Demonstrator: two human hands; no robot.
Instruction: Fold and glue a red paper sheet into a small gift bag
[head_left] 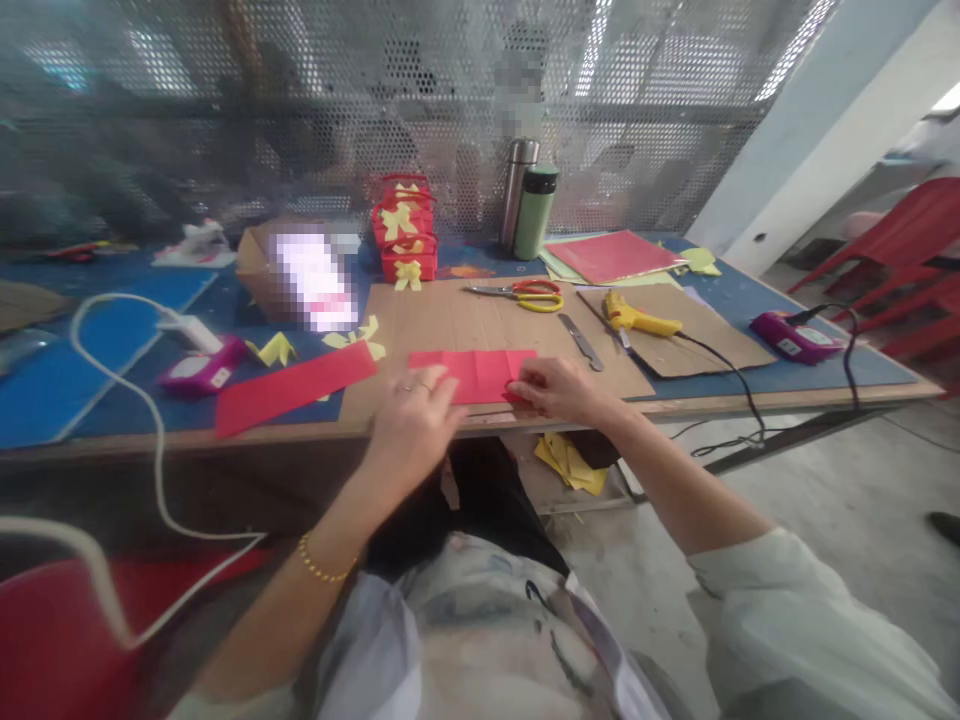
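Looking creased crosswise: red paper strip (484, 378) (bright, oblong).

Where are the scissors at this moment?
In the head view, the scissors lie on the brown cardboard, slightly right of centre, beyond the creased red paper and left of the yellow glue gun.

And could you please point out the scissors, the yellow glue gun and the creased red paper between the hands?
Scissors (515, 292): head view, where the blades meet the handles.
Yellow glue gun (634, 318): head view, middle of its body.
Creased red paper (481, 376): head view, its uncovered middle part.
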